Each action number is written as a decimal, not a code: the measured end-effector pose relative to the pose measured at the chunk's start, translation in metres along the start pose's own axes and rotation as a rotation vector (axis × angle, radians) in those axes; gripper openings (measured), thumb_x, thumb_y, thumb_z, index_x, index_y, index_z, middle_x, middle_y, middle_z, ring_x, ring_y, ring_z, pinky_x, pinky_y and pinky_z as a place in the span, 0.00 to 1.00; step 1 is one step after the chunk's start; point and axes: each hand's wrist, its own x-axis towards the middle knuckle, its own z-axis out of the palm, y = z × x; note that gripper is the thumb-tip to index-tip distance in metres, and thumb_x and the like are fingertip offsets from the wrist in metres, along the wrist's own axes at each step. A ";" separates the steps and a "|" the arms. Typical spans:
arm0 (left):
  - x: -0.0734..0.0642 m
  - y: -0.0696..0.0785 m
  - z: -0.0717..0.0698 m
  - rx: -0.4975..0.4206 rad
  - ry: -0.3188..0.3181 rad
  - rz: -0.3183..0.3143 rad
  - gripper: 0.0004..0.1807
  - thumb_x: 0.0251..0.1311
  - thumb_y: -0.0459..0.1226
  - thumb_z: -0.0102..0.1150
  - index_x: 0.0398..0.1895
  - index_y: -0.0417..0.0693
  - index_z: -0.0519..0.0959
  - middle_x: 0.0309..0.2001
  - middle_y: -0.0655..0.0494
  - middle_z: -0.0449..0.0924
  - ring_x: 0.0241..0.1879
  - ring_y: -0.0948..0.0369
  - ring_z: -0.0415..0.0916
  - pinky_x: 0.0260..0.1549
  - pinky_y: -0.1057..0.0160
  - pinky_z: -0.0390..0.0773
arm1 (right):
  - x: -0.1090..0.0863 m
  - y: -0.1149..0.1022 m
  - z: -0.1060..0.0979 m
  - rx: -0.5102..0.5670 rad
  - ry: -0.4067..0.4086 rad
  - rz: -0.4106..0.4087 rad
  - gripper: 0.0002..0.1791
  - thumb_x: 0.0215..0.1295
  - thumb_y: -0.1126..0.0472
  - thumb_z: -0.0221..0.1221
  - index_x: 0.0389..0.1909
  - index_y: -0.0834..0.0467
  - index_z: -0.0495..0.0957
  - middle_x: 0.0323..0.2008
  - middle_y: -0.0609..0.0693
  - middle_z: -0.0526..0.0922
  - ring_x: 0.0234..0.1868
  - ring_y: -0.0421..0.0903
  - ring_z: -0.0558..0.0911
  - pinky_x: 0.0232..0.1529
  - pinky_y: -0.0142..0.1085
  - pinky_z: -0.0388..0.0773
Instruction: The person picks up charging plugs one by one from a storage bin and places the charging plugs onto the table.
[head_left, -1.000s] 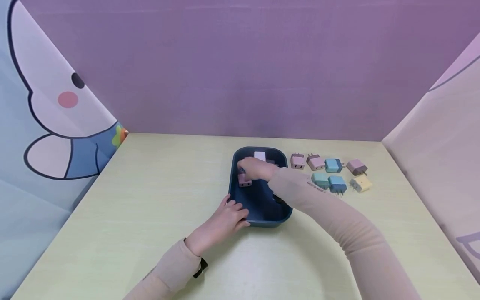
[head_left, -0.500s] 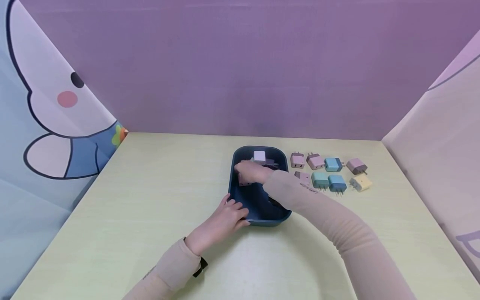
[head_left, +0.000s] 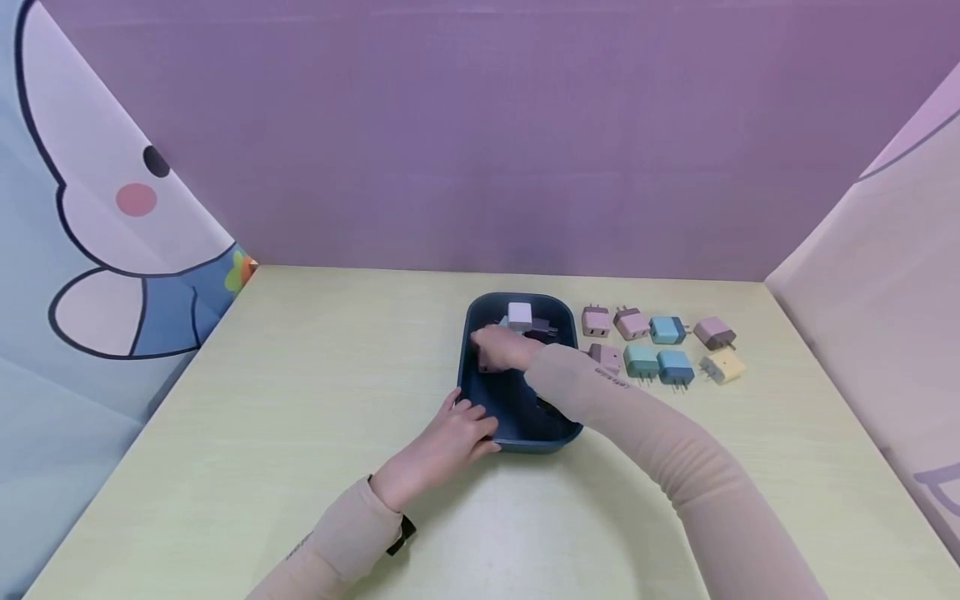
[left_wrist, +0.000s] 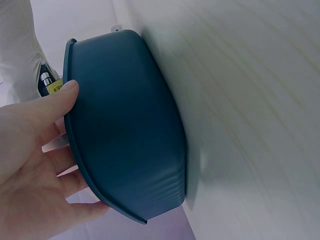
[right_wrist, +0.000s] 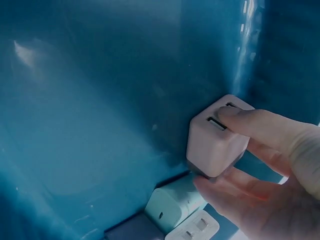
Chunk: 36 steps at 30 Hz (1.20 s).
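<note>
My left hand (head_left: 442, 446) holds the near left corner of a dark blue plastic bin (head_left: 525, 447). In the left wrist view its thumb lies on the outer wall, with the fingers over the rim. Inside the bin, my right hand (head_left: 504, 346) pinches a pink USB wall charger (right_wrist: 215, 142) near the left wall; the thumb lies on the port face. The head view mostly hides this charger behind the hand. Close to it in the right wrist view are a mint green charger (right_wrist: 167, 205), a white charger (right_wrist: 192, 231) and a dark block (right_wrist: 134, 230).
Right of the bin, several chargers lie in two rough rows on the table, among them a pink charger (head_left: 596, 321), a blue charger (head_left: 675, 367) and a yellow charger (head_left: 722, 366). A purple backdrop (head_left: 495, 150) rises behind the table.
My right hand has shifted slightly left and now covers more of the pink charger. More of the white charger at the bin's far end shows. My left hand stays on the rim.
</note>
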 end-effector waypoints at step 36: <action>0.000 0.001 -0.002 -0.001 -0.005 -0.011 0.09 0.53 0.44 0.58 0.26 0.49 0.76 0.25 0.58 0.72 0.31 0.59 0.70 0.52 0.42 0.61 | -0.029 -0.002 -0.034 -0.073 -0.068 0.015 0.22 0.56 0.69 0.57 0.53 0.60 0.70 0.50 0.55 0.73 0.41 0.47 0.73 0.46 0.38 0.74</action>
